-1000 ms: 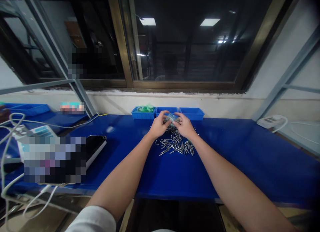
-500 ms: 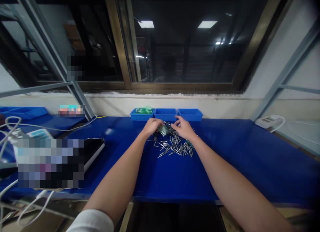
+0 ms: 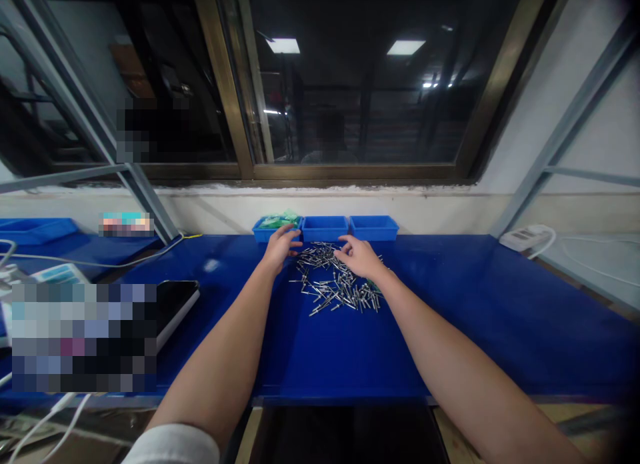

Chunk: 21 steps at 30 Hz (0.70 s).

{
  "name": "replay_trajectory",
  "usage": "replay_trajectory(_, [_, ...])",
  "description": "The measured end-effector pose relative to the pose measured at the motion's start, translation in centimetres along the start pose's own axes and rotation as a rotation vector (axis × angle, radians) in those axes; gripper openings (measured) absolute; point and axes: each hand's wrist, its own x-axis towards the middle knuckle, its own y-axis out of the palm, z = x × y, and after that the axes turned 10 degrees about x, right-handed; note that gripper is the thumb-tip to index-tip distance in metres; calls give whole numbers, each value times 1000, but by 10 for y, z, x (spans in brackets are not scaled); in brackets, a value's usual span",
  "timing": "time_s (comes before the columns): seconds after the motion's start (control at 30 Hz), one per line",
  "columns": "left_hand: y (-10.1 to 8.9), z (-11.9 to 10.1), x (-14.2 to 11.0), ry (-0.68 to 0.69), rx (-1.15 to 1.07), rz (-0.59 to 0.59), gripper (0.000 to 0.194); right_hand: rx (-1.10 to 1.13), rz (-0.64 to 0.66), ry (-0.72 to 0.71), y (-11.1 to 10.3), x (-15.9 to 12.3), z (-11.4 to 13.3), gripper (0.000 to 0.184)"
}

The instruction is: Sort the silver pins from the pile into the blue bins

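A loose pile of shiny metal pieces that look like blind rivets [image 3: 343, 287] lies on the blue tabletop. My left hand [image 3: 281, 249] is at the pile's upper left, just in front of the left blue bin [image 3: 263, 235]. Its fingers are spread and nothing shows in them. Green packets [image 3: 280, 220] fill that bin. Over the pile's right side, my right hand [image 3: 361, 256] has its fingers apart and loosely bent, with no object visible in them. Something small and green [image 3: 372, 285] shows partly beneath my right wrist.
A middle blue bin [image 3: 325, 228] and a right blue bin [image 3: 373, 228] stand beside the left one along the wall. A dark, flat device [image 3: 177, 301] and white cables are at the left. A white power strip [image 3: 527, 239] sits at the right by a metal post.
My left hand has moved left, away from the pile to the left bin, and let go of the greenish packet it held. My right hand stays over the pile.
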Motion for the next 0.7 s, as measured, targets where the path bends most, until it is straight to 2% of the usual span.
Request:
replay_trajectory(0.1, [3,1,1,48,64,26,48,-57,-72,33,-4,3,-1,30])
replay_trajectory(0.2, [4,4,4,81,141,18,45,-125,-214,111,-14,7,-6,25])
replay_trajectory(0.27, [4,7,5,125,241,-7,42,-177,-297,219,-26,7,-12,26])
replay_trajectory(0.33, [6,10,6,210,404,-38,37,-226,-313,359,-38,7,-18,26])
replay_trajectory(0.43, [12,13,3,371,688,-52,32,-314,-214,572,-52,6,-24,31])
replay_trajectory(0.5, [17,13,0,468,821,-36,33,-367,-119,656,-59,5,-23,40])
replay_trajectory(0.6, [23,13,-5,549,919,-18,35,-426,35,695,-65,6,-16,45])
replay_trajectory(0.7, [25,14,-5,561,951,-6,35,-413,244,676,-65,5,-5,35])
